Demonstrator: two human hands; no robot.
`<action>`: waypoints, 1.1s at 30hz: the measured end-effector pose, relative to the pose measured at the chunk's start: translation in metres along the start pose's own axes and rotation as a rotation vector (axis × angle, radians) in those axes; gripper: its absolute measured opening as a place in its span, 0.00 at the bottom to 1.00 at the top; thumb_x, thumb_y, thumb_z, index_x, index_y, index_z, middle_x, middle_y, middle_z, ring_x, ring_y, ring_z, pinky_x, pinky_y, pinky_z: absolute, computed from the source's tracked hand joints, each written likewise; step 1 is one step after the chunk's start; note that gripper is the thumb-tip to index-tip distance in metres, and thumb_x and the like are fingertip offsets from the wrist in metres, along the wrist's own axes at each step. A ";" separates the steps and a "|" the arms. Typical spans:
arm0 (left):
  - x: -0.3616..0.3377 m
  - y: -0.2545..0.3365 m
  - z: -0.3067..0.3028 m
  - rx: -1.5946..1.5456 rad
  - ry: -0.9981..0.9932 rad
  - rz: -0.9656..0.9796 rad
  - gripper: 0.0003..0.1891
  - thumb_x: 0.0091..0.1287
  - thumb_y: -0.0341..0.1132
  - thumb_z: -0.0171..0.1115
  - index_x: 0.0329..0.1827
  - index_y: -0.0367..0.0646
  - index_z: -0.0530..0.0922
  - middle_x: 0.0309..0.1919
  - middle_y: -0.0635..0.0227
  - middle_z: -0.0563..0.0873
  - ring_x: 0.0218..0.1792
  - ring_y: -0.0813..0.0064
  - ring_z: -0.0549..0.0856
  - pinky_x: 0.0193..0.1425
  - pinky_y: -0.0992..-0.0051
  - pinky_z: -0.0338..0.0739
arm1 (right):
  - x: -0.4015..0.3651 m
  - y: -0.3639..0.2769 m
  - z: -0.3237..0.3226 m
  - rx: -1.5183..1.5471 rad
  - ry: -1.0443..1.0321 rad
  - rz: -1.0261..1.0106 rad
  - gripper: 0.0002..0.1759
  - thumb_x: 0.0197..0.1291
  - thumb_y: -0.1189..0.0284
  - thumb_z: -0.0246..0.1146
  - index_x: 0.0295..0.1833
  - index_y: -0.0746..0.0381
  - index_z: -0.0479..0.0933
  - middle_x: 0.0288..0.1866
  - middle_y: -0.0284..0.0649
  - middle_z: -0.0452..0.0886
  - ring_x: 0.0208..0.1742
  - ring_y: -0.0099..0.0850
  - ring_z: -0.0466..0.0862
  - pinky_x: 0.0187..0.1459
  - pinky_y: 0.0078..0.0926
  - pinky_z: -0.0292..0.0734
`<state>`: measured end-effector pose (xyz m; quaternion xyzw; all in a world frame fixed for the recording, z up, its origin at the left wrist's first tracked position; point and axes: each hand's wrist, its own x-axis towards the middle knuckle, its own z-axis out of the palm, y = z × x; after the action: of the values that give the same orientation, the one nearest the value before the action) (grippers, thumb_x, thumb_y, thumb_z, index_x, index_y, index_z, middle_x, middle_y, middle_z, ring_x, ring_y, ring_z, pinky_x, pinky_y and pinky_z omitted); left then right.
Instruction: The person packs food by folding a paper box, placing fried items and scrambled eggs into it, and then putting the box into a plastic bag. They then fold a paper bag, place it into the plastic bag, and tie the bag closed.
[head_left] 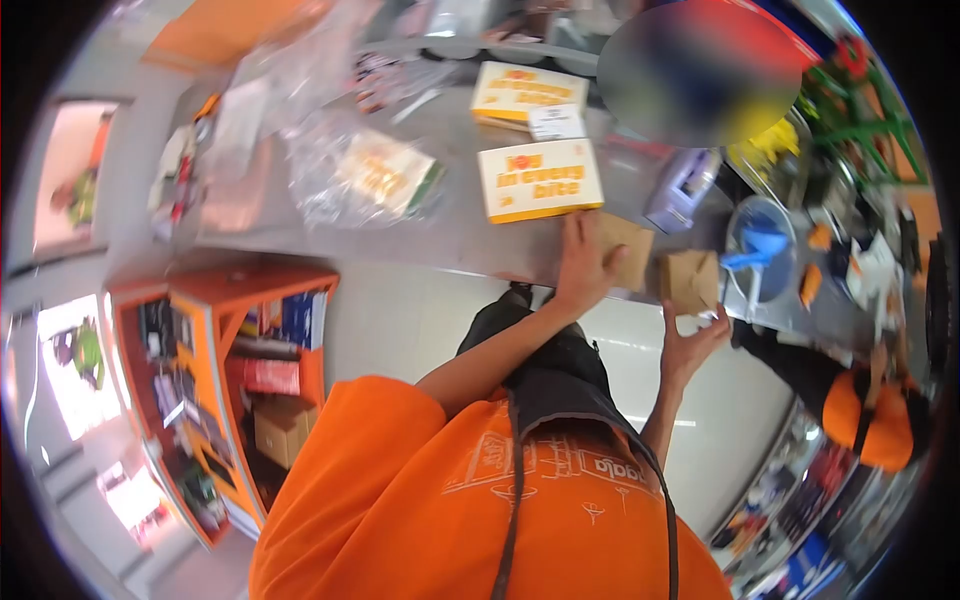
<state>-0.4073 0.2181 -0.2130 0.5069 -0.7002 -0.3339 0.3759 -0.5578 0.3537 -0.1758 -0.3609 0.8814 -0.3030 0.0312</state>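
Note:
My left hand (585,268) reaches over the counter's near edge, its fingers stretched out along the left side of a small brown cardboard box (632,252). The thumb lies over that box. Just right of it stands a second brown cardboard box (690,282), folded closed. My right hand (688,345) has its thumb and a finger at the two near corners of this second box. Beyond my left fingertips sits a white and yellow printed food box (542,182). Another printed box (525,95) is behind it, with a white label (557,122) near its corner.
A clear plastic bag (335,165) with a printed pack inside lies left on the steel counter (460,240). A tape dispenser (685,188) and a basin (765,240) with a blue item are to the right. An orange shelf (220,380) stands left; a co-worker (870,415) is at right.

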 end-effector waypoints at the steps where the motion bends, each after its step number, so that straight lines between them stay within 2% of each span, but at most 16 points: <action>1: -0.002 0.003 -0.002 -0.004 -0.015 -0.012 0.35 0.66 0.41 0.72 0.67 0.31 0.63 0.61 0.44 0.68 0.63 0.41 0.72 0.68 0.53 0.70 | -0.003 0.009 0.005 -0.042 0.042 -0.074 0.56 0.48 0.61 0.84 0.76 0.68 0.57 0.74 0.56 0.61 0.73 0.54 0.65 0.69 0.51 0.66; 2: -0.003 0.004 -0.006 -0.012 -0.032 -0.018 0.34 0.66 0.41 0.72 0.67 0.31 0.64 0.61 0.44 0.68 0.63 0.41 0.72 0.68 0.54 0.70 | -0.003 0.019 0.010 0.022 -0.028 -0.134 0.65 0.46 0.60 0.84 0.80 0.67 0.49 0.75 0.60 0.58 0.76 0.57 0.60 0.77 0.53 0.56; 6: -0.016 0.004 -0.056 0.032 -0.004 -0.012 0.31 0.67 0.40 0.73 0.64 0.34 0.67 0.56 0.50 0.75 0.56 0.49 0.79 0.59 0.56 0.76 | 0.014 0.042 0.044 0.160 -0.004 -0.277 0.63 0.46 0.64 0.85 0.80 0.65 0.51 0.73 0.61 0.60 0.74 0.58 0.63 0.75 0.54 0.59; 10: -0.001 0.006 -0.208 0.301 0.421 -0.071 0.17 0.66 0.31 0.72 0.54 0.36 0.77 0.46 0.59 0.80 0.42 0.71 0.83 0.42 0.73 0.80 | 0.011 0.043 0.056 0.247 0.107 -0.187 0.53 0.49 0.70 0.82 0.77 0.66 0.59 0.68 0.58 0.66 0.68 0.56 0.69 0.71 0.56 0.63; 11: 0.008 -0.018 -0.252 0.383 0.565 0.078 0.14 0.67 0.27 0.69 0.54 0.36 0.78 0.47 0.59 0.80 0.42 0.71 0.83 0.41 0.74 0.80 | 0.004 0.042 0.054 0.229 0.120 -0.169 0.53 0.49 0.70 0.82 0.77 0.66 0.60 0.68 0.57 0.66 0.68 0.55 0.69 0.71 0.55 0.64; 14: 0.041 -0.043 -0.361 0.479 0.712 -0.065 0.19 0.63 0.26 0.71 0.57 0.37 0.78 0.49 0.55 0.82 0.46 0.61 0.84 0.47 0.65 0.80 | -0.025 0.042 0.050 0.349 0.168 -0.042 0.51 0.50 0.71 0.82 0.76 0.67 0.61 0.69 0.55 0.67 0.70 0.50 0.70 0.71 0.51 0.68; 17: 0.079 -0.106 -0.418 0.657 0.111 0.229 0.24 0.61 0.29 0.73 0.61 0.43 0.78 0.61 0.55 0.79 0.63 0.53 0.76 0.65 0.57 0.73 | -0.063 0.015 0.025 0.608 0.168 0.196 0.50 0.52 0.74 0.81 0.76 0.66 0.60 0.72 0.55 0.68 0.71 0.46 0.72 0.72 0.45 0.72; 18: 0.088 -0.131 -0.423 0.744 -0.132 0.179 0.29 0.59 0.36 0.75 0.65 0.49 0.78 0.72 0.57 0.70 0.73 0.46 0.64 0.75 0.52 0.61 | -0.074 0.016 0.018 0.532 0.177 0.189 0.50 0.52 0.74 0.81 0.76 0.65 0.59 0.71 0.55 0.69 0.71 0.46 0.73 0.71 0.44 0.74; 19: 0.096 -0.141 -0.425 0.811 -0.195 0.132 0.29 0.59 0.38 0.75 0.65 0.49 0.78 0.73 0.57 0.68 0.73 0.45 0.63 0.75 0.51 0.61 | -0.083 0.009 0.010 0.446 0.209 0.136 0.49 0.52 0.74 0.80 0.76 0.64 0.60 0.70 0.55 0.69 0.69 0.47 0.74 0.67 0.44 0.78; 21: 0.107 -0.158 -0.420 0.939 -0.331 0.048 0.31 0.57 0.42 0.77 0.65 0.50 0.79 0.76 0.56 0.64 0.74 0.43 0.61 0.75 0.51 0.62 | -0.096 -0.037 -0.006 0.549 0.250 0.154 0.49 0.51 0.72 0.81 0.76 0.64 0.60 0.70 0.53 0.68 0.67 0.47 0.76 0.62 0.42 0.83; 23: 0.109 -0.215 -0.419 0.904 -0.267 0.291 0.31 0.56 0.43 0.77 0.64 0.49 0.79 0.75 0.55 0.63 0.73 0.44 0.62 0.74 0.51 0.63 | -0.102 -0.101 -0.018 0.457 0.278 0.145 0.50 0.51 0.71 0.81 0.76 0.63 0.60 0.69 0.51 0.67 0.65 0.46 0.77 0.57 0.40 0.87; 24: 0.110 -0.239 -0.420 0.878 -0.242 0.416 0.31 0.55 0.43 0.78 0.63 0.48 0.80 0.75 0.55 0.63 0.72 0.44 0.62 0.73 0.51 0.64 | -0.105 -0.145 -0.014 0.601 0.283 0.112 0.50 0.52 0.64 0.81 0.75 0.63 0.60 0.68 0.48 0.67 0.62 0.44 0.78 0.57 0.39 0.86; 26: 0.120 -0.241 -0.422 0.594 -0.304 0.362 0.27 0.56 0.40 0.76 0.60 0.46 0.80 0.69 0.56 0.69 0.67 0.47 0.68 0.68 0.54 0.69 | -0.111 -0.219 0.005 0.727 0.287 -0.015 0.45 0.54 0.67 0.77 0.74 0.65 0.62 0.71 0.50 0.69 0.69 0.41 0.74 0.66 0.42 0.77; 29: 0.114 -0.206 -0.418 -0.118 -0.414 0.056 0.17 0.62 0.31 0.70 0.54 0.43 0.80 0.50 0.58 0.80 0.48 0.61 0.80 0.53 0.62 0.77 | -0.110 -0.366 0.065 1.098 -0.045 -0.142 0.49 0.48 0.68 0.79 0.75 0.63 0.62 0.71 0.47 0.70 0.70 0.38 0.73 0.68 0.39 0.73; 31: 0.090 -0.176 -0.425 -0.253 -0.298 0.085 0.13 0.65 0.28 0.66 0.52 0.42 0.79 0.43 0.63 0.81 0.39 0.69 0.80 0.46 0.69 0.77 | -0.107 -0.460 0.119 1.395 -0.399 -0.184 0.52 0.43 0.69 0.80 0.75 0.62 0.63 0.71 0.44 0.71 0.71 0.37 0.72 0.69 0.38 0.71; 33: 0.077 -0.168 -0.441 -0.513 -0.230 -0.087 0.11 0.68 0.25 0.63 0.52 0.41 0.77 0.38 0.67 0.82 0.35 0.76 0.80 0.41 0.74 0.76 | -0.106 -0.529 0.161 1.565 -0.702 -0.209 0.55 0.39 0.69 0.82 0.76 0.61 0.63 0.71 0.42 0.71 0.71 0.35 0.71 0.70 0.36 0.69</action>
<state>0.0359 0.0617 -0.1233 0.3835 -0.6085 -0.5712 0.3953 -0.1094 0.0469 -0.0299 -0.3874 0.3207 -0.6952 0.5135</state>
